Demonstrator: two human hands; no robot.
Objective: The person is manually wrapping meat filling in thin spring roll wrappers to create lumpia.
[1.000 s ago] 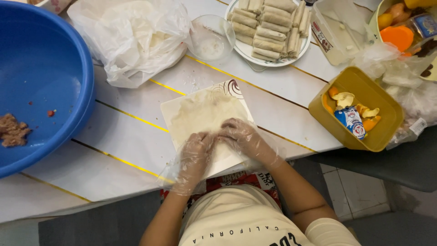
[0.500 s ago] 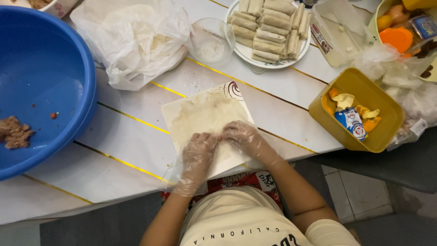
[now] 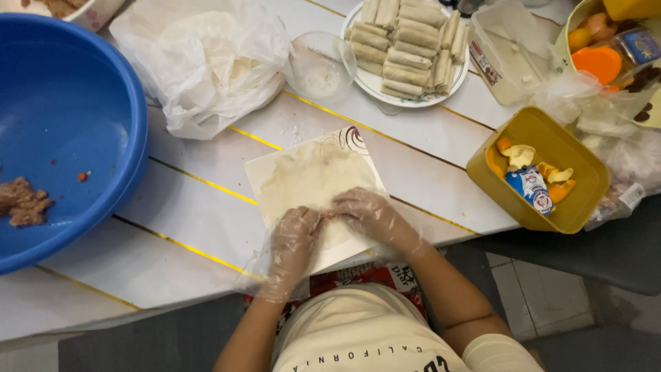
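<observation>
A thin pale wrapper sheet (image 3: 310, 176) lies on a square white plate (image 3: 354, 138) at the table's near edge. Both my hands wear clear plastic gloves and press on the wrapper's near side, fingertips meeting. My left hand (image 3: 292, 241) curls over the near-left part and my right hand (image 3: 368, 217) over the near-right part. Whatever lies under the fingers is hidden.
A big blue basin (image 3: 65, 131) with a lump of brown filling (image 3: 24, 203) stands at left. Behind are a white plastic bag (image 3: 206, 58), a small clear bowl (image 3: 320, 65) and a plate of rolled wraps (image 3: 406, 41). A yellow tub (image 3: 540, 169) of scraps sits right.
My hands have stayed on the wrapper's near edge, with only small shifts of the fingers. The plate and the rest are unmoved.
</observation>
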